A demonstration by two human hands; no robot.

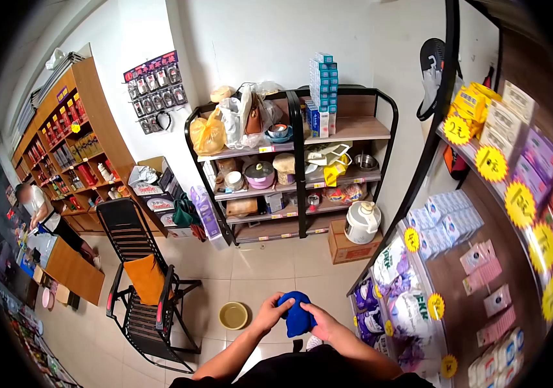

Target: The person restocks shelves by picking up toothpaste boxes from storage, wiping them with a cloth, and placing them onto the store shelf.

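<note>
A bunched blue cloth (297, 315) is held up in front of my body, above the tiled floor. My left hand (270, 314) is closed on its left side, with the fingers at its upper edge. On the other side my right hand (325, 324) grips the cloth, thumb against the front. Part of the fingers of both hands is hidden by the cloth. Nearest to my left hand on the floor is a round yellowish basin (233, 315), apart from the hand; whether it holds water I cannot tell.
A folding recliner (140, 310) with an orange cushion (145, 278) stands left. Ahead are loaded shelves (347, 127) and a white rice cooker (362, 222) on a cardboard box (347, 244). Shelves of priced goods (447, 271) line my right. A person (40, 210) stands far left by a counter (73, 268).
</note>
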